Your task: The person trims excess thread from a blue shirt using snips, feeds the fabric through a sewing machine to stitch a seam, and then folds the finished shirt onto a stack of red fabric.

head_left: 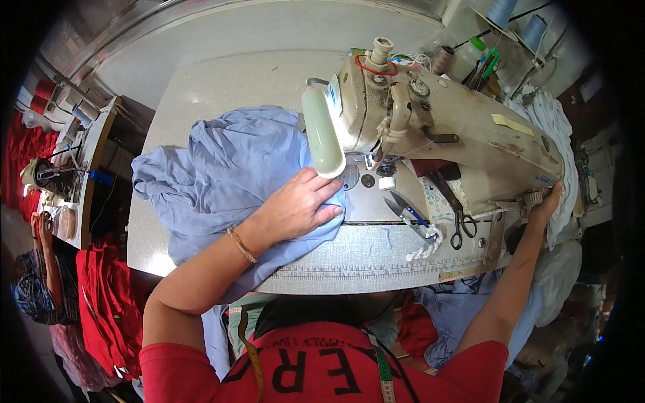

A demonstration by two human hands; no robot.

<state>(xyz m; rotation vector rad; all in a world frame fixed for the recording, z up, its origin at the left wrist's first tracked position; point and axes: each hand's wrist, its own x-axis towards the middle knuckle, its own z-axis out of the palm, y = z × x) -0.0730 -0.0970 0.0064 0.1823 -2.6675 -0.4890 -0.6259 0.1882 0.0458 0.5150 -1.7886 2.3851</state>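
Observation:
Light blue cloth [222, 158] lies bunched over the left of the sewing table, its right edge reaching the needle area. My left hand [310, 203] rests on that edge with fingers stretched, thumb apart, just below a pale green lamp [324, 134]. An old cream sewing machine [463, 117] stands to the right, its needle partly hidden behind the head parts. At the machine's far right end my right hand [545, 205] curls around the handwheel, which it mostly covers. Thread snips [408, 216] and black-handled scissors [457, 218] lie between the hands.
A white twisted cord [426, 247] lies beside the snips. A ruler strip [336, 269] runs along the table's front edge. White cloth [554, 134] hangs behind the machine; thread cones [500, 12] stand at the back. On the left, another person's hands [44, 228] work near red cloth [107, 302].

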